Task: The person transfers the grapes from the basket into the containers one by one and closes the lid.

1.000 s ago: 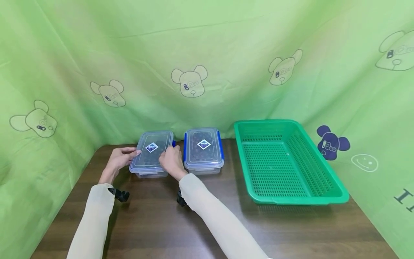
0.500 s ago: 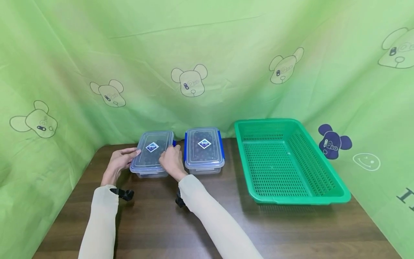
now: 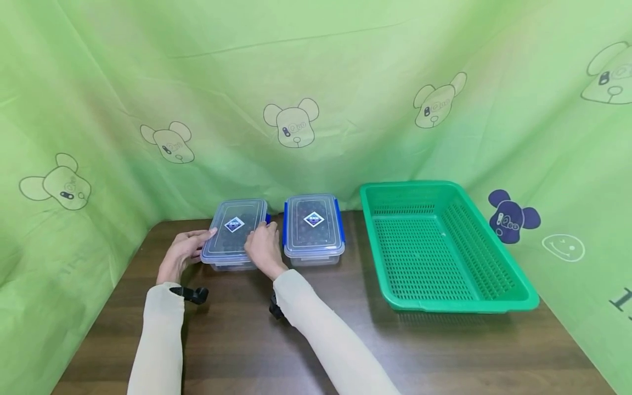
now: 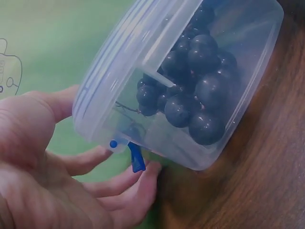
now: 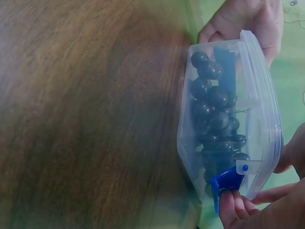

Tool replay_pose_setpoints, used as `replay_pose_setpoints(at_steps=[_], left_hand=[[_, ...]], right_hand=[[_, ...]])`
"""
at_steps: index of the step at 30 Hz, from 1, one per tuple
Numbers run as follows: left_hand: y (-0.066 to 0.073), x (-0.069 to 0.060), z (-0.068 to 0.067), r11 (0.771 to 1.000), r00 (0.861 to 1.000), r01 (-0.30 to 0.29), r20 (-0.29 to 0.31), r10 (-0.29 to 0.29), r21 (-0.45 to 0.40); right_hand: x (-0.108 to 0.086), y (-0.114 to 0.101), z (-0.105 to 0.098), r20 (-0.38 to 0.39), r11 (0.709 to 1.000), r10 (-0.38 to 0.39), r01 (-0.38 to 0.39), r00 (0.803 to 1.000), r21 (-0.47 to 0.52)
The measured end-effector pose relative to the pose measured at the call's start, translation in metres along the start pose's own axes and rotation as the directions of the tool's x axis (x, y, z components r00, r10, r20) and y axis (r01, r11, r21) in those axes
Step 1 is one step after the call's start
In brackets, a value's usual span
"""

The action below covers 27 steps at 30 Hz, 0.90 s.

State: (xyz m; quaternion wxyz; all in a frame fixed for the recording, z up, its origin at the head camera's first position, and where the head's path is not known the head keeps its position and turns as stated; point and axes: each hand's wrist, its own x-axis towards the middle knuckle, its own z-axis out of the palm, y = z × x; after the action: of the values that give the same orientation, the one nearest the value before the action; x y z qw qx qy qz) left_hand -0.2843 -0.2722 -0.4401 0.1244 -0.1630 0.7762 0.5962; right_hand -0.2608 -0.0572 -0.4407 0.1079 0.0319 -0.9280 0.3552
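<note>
A clear plastic food container [image 3: 236, 241] with a lidded top and a diamond label stands on the table at the left. Dark grapes [image 4: 207, 88] on stems show through its wall. My left hand [image 3: 185, 249] holds its left side, thumb at the lid's edge and fingers below, by a blue latch [image 4: 137, 157]. At the opposite side, my right hand [image 3: 265, 247] has curled fingers against the other blue latch [image 5: 228, 181], which tilts outward from the wall in the right wrist view. The lid lies on the container.
Close on the right stands a second lidded container [image 3: 313, 227] with blue side latches and dark round contents. A large green perforated basket [image 3: 456, 306] sits farther right on the wooden table [image 3: 237, 340]. A green printed curtain [image 3: 340, 148] hangs behind.
My left forearm has swung slightly to the right, while both hands keep their places on the container. The head view has shifted a little. Container and basket stay put.
</note>
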Motion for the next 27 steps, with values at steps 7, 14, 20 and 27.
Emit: replay_pose_setpoints(at_steps=[7,14,20,27], left_hand=[[0.004,-0.002,0.002,1.0,0.999,-0.023,-0.035,0.022,-0.021],[0.006,-0.006,0.004,0.999,0.996,-0.047,-0.07,0.049,0.026],[0.007,-0.006,0.004,0.995,0.992,-0.043,-0.11,0.053,0.09],[0.011,-0.009,0.008,0.983,0.986,-0.071,-0.137,0.096,0.172]], right_hand=[[0.0,0.0,0.0,-0.005,1.0,0.002,-0.002,1.0,0.0],[0.001,-0.002,-0.001,0.001,1.0,0.007,-0.007,1.0,-0.012],[-0.001,-0.002,0.002,0.011,0.999,-0.006,0.007,1.0,-0.033],[0.0,-0.001,0.003,0.01,0.997,-0.005,0.006,1.0,-0.072]])
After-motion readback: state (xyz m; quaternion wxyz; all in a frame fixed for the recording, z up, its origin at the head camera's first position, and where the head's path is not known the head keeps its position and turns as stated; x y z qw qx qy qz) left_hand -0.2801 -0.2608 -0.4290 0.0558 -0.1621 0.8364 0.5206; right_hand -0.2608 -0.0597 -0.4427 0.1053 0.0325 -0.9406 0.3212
